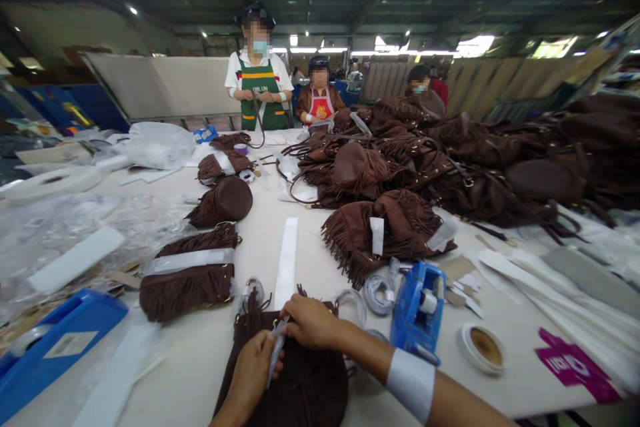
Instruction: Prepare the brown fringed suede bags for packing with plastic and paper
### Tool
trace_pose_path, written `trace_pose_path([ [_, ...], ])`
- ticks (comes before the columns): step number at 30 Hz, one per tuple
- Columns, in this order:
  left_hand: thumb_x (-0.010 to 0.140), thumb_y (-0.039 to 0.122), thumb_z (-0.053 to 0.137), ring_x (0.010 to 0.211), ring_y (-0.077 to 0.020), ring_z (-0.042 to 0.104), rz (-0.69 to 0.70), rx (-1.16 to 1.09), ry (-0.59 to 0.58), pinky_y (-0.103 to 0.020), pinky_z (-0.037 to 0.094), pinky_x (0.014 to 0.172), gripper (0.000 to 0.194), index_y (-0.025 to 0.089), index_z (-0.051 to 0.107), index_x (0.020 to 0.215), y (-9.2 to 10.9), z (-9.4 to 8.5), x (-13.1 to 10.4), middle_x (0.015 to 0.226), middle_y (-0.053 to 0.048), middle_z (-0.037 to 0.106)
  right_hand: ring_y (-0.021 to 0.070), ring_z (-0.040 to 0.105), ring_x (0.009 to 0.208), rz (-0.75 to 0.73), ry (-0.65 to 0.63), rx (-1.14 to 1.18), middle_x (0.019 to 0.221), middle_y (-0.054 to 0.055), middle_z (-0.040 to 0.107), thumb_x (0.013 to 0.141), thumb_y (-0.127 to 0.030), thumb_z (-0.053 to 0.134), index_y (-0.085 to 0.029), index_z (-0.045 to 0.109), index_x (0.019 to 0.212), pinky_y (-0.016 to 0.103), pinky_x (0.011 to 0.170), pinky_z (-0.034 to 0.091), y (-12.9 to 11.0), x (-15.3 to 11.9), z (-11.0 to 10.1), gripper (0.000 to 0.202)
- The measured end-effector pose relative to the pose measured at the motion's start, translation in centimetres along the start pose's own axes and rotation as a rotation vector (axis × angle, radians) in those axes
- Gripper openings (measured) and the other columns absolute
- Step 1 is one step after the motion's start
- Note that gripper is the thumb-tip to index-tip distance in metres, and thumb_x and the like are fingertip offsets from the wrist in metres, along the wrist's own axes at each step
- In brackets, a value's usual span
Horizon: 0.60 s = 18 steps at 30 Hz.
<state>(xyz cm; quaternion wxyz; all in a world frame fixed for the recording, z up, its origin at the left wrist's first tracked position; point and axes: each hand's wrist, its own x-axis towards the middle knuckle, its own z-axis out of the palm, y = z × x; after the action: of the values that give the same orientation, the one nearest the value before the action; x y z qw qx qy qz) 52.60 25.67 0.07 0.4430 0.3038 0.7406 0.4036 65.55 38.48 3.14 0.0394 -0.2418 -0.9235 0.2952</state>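
A dark brown fringed bag lies at the table's near edge, under both hands. Over its upper part, my left hand is closed on a narrow, pale translucent strip that slants across the bag. My right hand pinches the upper end of that same strip, close to the bag's top edge. A white band is wrapped round my right forearm. Just beyond the bag, a flat white strip extends away along the table. Coils of clear wrapped strap rest right of the bag.
Blue tape dispensers stand at right and lower left. A tape roll lies at right. Wrapped brown bags line the left; a large heap of bags fills the back right. Several people are across the table.
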Motion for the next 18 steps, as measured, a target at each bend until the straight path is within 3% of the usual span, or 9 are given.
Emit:
trace_pose_path([
  [10,0.061,0.078,0.060,0.054,-0.0179,0.063,-0.056,-0.084,-0.067,-0.029,0.050,0.050,0.062,0.018,0.059,0.076,-0.2,-0.2,0.5,0.066,-0.005,0.067,0.0172,0.063,0.093,-0.045,-0.009,-0.049,0.102,0.006,0.065,0.093,-0.024,0.056,-0.020,0.068,0.103,0.024,0.078,0.043,-0.5,0.0,0.1,0.017],
  [18,0.065,0.071,0.061,0.052,-0.0195,0.063,-0.043,-0.021,0.030,-0.029,0.047,0.049,0.052,0.019,0.059,0.066,0.7,0.3,0.1,0.058,-0.003,0.065,0.0239,0.065,0.088,-0.028,-0.003,-0.179,0.102,0.014,0.065,0.091,-0.024,0.051,-0.012,0.064,0.103,0.032,0.076,0.050,-1.6,-0.2,1.3,0.021],
])
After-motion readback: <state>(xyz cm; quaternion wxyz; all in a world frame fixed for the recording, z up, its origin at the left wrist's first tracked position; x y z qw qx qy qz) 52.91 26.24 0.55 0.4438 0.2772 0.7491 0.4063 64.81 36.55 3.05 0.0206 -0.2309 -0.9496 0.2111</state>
